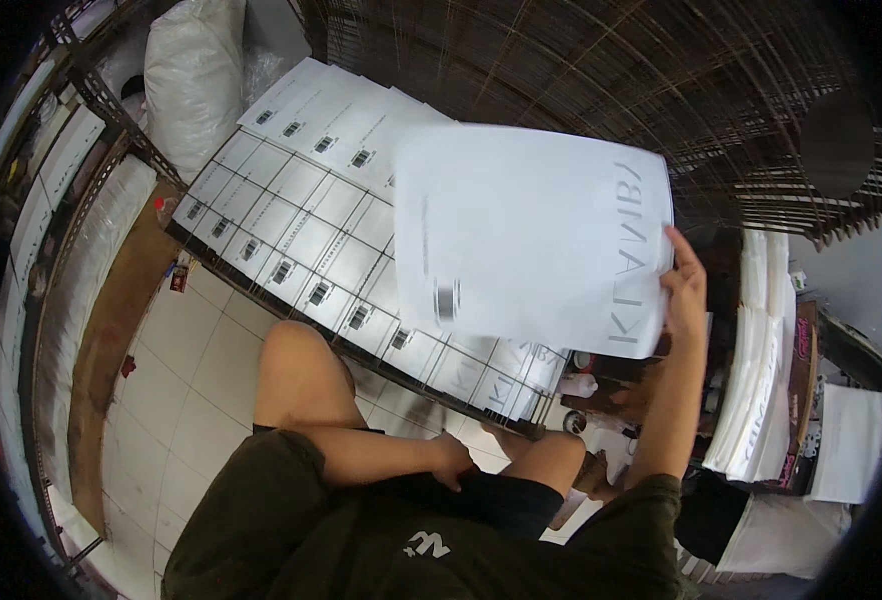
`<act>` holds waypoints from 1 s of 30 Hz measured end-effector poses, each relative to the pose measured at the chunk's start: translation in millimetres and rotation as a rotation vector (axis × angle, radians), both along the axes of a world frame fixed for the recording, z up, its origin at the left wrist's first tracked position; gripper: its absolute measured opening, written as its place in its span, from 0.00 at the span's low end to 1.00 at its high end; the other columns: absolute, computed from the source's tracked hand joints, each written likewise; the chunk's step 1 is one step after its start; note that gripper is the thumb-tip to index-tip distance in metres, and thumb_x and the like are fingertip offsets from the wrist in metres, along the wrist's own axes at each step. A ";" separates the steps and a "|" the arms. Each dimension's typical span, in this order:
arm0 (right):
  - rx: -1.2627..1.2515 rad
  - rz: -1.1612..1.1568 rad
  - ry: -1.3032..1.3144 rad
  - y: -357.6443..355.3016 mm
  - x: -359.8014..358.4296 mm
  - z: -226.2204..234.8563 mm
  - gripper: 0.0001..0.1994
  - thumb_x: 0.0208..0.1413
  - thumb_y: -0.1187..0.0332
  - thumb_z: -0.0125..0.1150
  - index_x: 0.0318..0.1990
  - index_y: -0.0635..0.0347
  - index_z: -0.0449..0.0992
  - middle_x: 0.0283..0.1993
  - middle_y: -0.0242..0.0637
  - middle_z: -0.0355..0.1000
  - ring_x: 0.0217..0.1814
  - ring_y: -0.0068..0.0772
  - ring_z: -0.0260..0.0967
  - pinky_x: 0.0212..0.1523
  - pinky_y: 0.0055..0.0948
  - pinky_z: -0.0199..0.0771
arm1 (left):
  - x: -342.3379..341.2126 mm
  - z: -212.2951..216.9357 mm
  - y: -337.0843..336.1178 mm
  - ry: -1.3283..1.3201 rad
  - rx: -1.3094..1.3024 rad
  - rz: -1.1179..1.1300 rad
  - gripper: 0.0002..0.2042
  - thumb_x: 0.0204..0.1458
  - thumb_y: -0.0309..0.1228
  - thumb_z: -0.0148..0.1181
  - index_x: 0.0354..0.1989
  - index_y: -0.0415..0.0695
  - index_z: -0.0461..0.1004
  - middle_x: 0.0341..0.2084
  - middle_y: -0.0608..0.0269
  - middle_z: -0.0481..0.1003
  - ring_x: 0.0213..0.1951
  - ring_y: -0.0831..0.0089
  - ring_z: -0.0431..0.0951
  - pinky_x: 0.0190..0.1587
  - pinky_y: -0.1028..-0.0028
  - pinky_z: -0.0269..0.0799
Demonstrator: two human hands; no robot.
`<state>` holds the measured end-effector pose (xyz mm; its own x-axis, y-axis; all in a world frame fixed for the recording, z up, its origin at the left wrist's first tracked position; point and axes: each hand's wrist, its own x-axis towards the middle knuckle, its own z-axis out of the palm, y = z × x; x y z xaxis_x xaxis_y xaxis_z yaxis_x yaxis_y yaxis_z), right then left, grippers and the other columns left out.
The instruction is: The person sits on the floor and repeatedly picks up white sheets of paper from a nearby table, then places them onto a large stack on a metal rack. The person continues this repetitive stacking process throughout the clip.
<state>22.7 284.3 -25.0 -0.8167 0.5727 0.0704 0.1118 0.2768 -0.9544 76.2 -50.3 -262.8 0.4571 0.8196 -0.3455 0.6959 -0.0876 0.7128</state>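
My right hand (686, 285) pinches the right edge of a large white printed sheet (531, 230), with large grey lettering along that side and a small dark barcode block near its opposite lower corner. The sheet is held above a wire rack (306, 222), slightly blurred at its left side, and hides part of the rack. Several similar white printed sheets (326, 115) lie overlapping at the rack's far side, and more show beneath its wires. My left hand (451, 460) rests in my lap with its fingers loosely curled and nothing visible in them.
Many wire racks (581, 60) stand raised at the back. A stuffed white plastic sack (196, 85) is at the far left. White stacks (756, 350) stand on the right, near small bottles (578, 385). A long shelf (111, 380) runs along the left, above a tiled floor (186, 390).
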 end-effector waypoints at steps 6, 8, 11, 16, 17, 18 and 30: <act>-0.332 -0.224 0.194 86.5 -0.3 -210.7 0.33 0.37 0.88 0.39 0.60 0.73 0.59 0.64 0.48 0.57 0.63 0.37 0.58 0.57 0.24 0.61 | -1.8 -12.4 1.5 -0.083 -0.082 0.047 0.23 0.40 0.49 0.62 0.42 0.50 0.74 0.33 0.55 0.76 0.40 0.59 0.77 0.39 0.60 0.73; -0.386 -0.251 0.212 101.5 -8.2 -256.0 0.33 0.38 0.88 0.40 0.59 0.73 0.60 0.64 0.47 0.57 0.64 0.36 0.57 0.57 0.24 0.60 | -7.9 -9.1 2.1 -0.111 -0.128 0.043 0.23 0.41 0.49 0.61 0.45 0.50 0.72 0.37 0.55 0.76 0.41 0.59 0.77 0.40 0.60 0.73; -0.279 -0.353 0.104 129.8 -17.3 -300.5 0.32 0.38 0.87 0.42 0.59 0.67 0.62 0.59 0.43 0.62 0.42 0.26 0.66 0.38 0.20 0.67 | -12.6 -13.3 6.4 -0.189 -0.144 0.032 0.25 0.42 0.47 0.60 0.49 0.52 0.70 0.42 0.56 0.75 0.41 0.59 0.77 0.40 0.59 0.73; -0.205 -0.385 -0.010 160.1 -30.0 -332.7 0.31 0.40 0.85 0.44 0.59 0.64 0.63 0.52 0.38 0.66 0.27 0.19 0.62 0.25 0.19 0.62 | -26.0 1.7 15.5 -0.229 -0.213 0.047 0.24 0.43 0.48 0.60 0.47 0.49 0.72 0.42 0.54 0.74 0.41 0.59 0.77 0.40 0.58 0.73; -0.200 -0.370 -0.008 167.4 -30.1 -336.0 0.31 0.40 0.84 0.44 0.59 0.64 0.63 0.52 0.39 0.66 0.28 0.19 0.62 0.25 0.19 0.63 | -25.1 -1.4 17.4 -0.210 -0.246 0.021 0.24 0.43 0.48 0.60 0.47 0.48 0.71 0.42 0.53 0.74 0.42 0.59 0.77 0.40 0.58 0.73; -0.196 -0.356 -0.006 174.3 -29.9 -339.1 0.31 0.40 0.84 0.44 0.59 0.64 0.63 0.52 0.39 0.66 0.29 0.20 0.63 0.26 0.19 0.64 | -22.2 -5.6 18.3 -0.191 -0.279 -0.006 0.24 0.44 0.49 0.60 0.46 0.47 0.71 0.42 0.52 0.74 0.42 0.59 0.77 0.41 0.58 0.72; -0.081 -0.340 -0.028 189.8 -44.2 -344.0 0.30 0.40 0.83 0.47 0.58 0.61 0.66 0.55 0.38 0.65 0.37 0.22 0.65 0.34 0.19 0.66 | -25.1 -1.8 21.2 -0.168 -0.275 -0.014 0.25 0.45 0.51 0.58 0.43 0.41 0.71 0.39 0.51 0.73 0.43 0.58 0.76 0.40 0.59 0.71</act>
